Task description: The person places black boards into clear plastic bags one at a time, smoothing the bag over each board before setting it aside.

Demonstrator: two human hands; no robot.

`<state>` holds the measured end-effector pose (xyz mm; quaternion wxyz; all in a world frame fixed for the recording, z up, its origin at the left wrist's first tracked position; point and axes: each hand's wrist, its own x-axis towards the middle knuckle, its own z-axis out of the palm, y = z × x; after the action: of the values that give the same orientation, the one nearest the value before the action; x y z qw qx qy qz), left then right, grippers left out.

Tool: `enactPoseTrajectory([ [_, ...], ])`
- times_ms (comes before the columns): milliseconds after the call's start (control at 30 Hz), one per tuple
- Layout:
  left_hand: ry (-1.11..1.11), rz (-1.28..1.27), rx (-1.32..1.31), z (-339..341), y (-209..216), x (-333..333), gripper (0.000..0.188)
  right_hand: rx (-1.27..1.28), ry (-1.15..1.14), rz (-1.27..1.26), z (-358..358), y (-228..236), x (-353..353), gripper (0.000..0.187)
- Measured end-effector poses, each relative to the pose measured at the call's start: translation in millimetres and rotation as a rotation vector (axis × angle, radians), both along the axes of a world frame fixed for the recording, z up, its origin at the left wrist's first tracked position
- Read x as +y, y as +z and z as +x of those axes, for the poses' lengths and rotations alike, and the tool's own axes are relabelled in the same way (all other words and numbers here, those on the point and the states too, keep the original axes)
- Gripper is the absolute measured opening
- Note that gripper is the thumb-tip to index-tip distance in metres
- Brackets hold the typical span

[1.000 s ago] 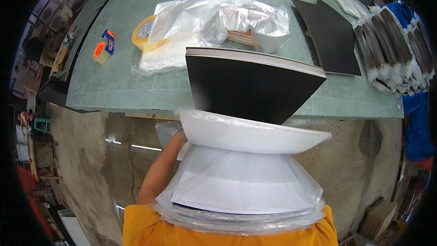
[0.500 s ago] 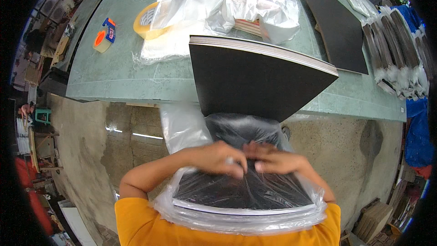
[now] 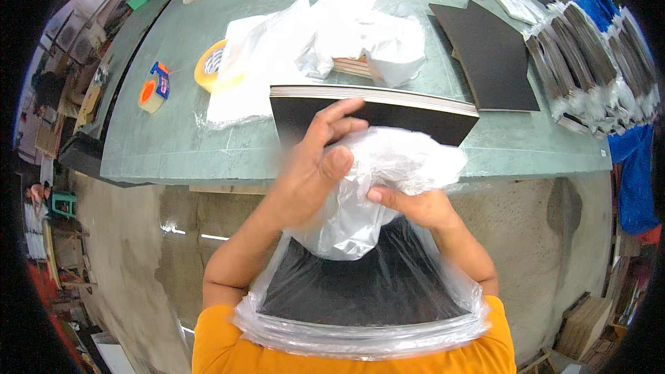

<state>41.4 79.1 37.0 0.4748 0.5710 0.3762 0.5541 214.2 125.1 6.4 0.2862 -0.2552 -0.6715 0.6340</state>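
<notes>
Against my body leans a stack of black boards [image 3: 367,294] wrapped in clear plastic. Its loose, crumpled plastic film [image 3: 409,156] bunches up between my hands. My right hand [image 3: 419,208] grips the film, its thumb pressed on top and its other fingers hidden beneath. On the film's left side, my left hand [image 3: 305,166] is raised with its fingers stretched and apart, touching or very near the plastic. Just beyond my hands, an unwrapped stack of black boards [image 3: 289,114] with pale edges stands at the edge of the green table [image 3: 180,156].
A yellow tape roll [image 3: 208,69] and a blue-and-orange tape dispenser [image 3: 154,88] lie left on the table. Clear plastic bags [image 3: 277,48] are heaped in the middle. Black panels [image 3: 492,62] lie right, near several plastic-wrapped bundles [image 3: 578,62].
Both hands have risen from low over the wrapped boards toward the table edge, lifting a bunch of film. The left hand has spread its fingers. The view has shifted slightly.
</notes>
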Motion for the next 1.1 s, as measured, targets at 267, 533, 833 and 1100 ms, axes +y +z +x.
enactPoseTrajectory([
  [267,0.307,-0.214,-0.090,-21.3,-13.6,2.6,0.053,-0.168,0.160,0.111,39.3,-15.8,-10.7,0.078],
  [533,0.521,0.189,0.796,-14.3,-28.0,-6.9,0.040,-0.051,-0.075,-0.274,48.4,4.2,-1.5,0.015],
  [833,0.016,-0.182,0.251,37.1,-22.4,-11.5,0.047,0.457,-0.092,-0.509,23.7,-21.9,0.5,0.037],
  [1100,-0.077,-0.170,0.290,29.7,-27.8,-8.8,0.048,0.080,-0.048,-0.197,29.6,-12.1,4.8,0.012],
])
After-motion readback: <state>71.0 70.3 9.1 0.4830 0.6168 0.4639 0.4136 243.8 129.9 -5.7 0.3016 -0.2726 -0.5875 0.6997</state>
